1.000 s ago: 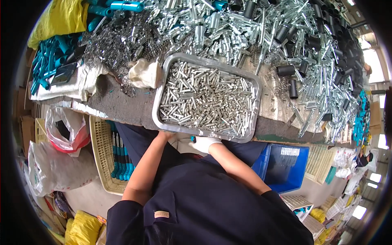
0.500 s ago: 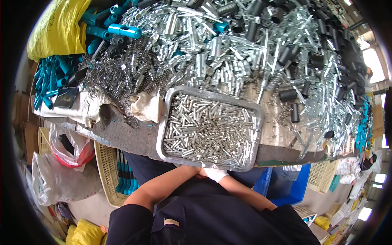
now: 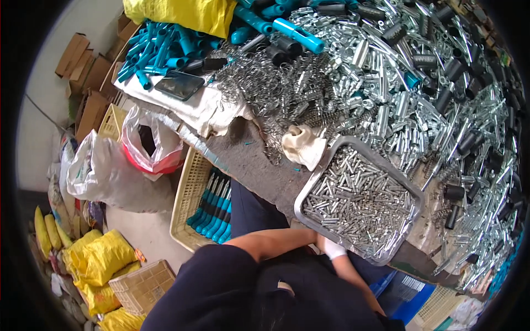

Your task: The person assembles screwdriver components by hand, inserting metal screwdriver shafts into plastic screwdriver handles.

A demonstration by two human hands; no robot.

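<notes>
Head view, hands (image 3: 332, 248) part-hidden, near tray (image 3: 300, 206)

Tray (image 3: 300, 206) ahead, open tabletop (image 3: 248, 163) left

The person wears a dark navy, short-sleeved cloth top (image 3: 221, 292) with a small, pale tan label (image 3: 285, 287) and dark navy cloth trousers (image 3: 251, 212). A white fabric covering (image 3: 334, 250) encircles the right wrist.

Dark phone (image 3: 180, 86) on white cloth (image 3: 190, 114), cardboard boxes (image 3: 93, 113), yellow sacks (image 3: 104, 258)
</notes>
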